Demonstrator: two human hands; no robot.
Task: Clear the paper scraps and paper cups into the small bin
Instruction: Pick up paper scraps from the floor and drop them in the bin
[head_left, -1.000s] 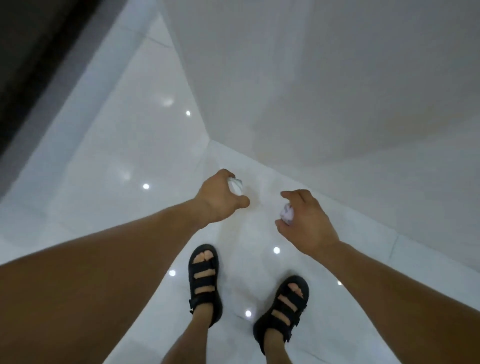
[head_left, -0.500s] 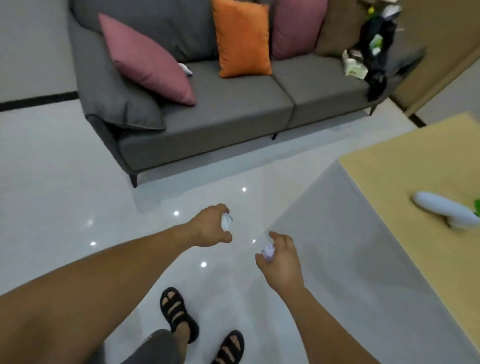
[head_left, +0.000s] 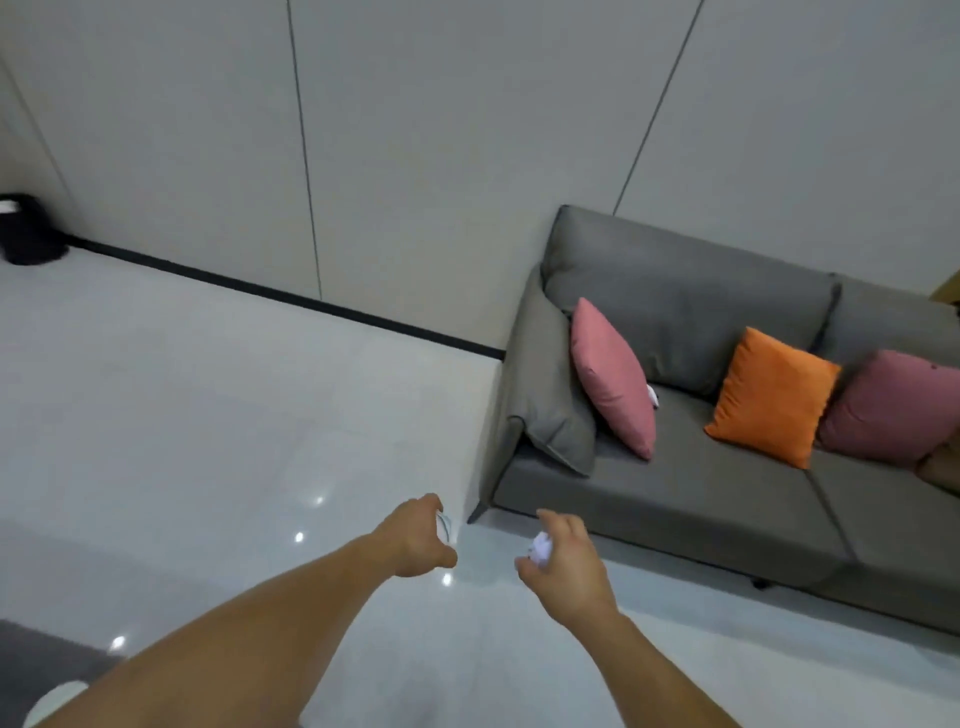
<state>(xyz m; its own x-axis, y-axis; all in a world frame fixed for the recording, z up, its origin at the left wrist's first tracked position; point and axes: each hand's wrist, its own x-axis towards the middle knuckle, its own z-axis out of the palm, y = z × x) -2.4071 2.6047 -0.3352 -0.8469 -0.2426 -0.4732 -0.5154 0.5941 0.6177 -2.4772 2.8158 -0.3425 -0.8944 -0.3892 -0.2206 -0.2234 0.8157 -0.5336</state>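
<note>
White glossy floor (head_left: 182, 415), grey panelled wall (head_left: 467, 130). Black bin (head_left: 31, 234) far left by the wall, probably the target, well apart from both hands: walk over, grip tight, release only above its opening. Left hand (head_left: 415, 538) stretched forward, clenched round a paper scrap (head_left: 445, 524). Right hand (head_left: 566, 564) beside it, grasping a paper ball (head_left: 541, 548). Grey sofa (head_left: 675, 499) right.

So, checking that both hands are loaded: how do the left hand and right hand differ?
The left hand curls over the left scrap, so only a white sliver shows; the right hand leaves the crumpled right scrap plainly visible. The left hand is out over the floor; the right hand is nearer the sofa. Both grip white paper.
</note>
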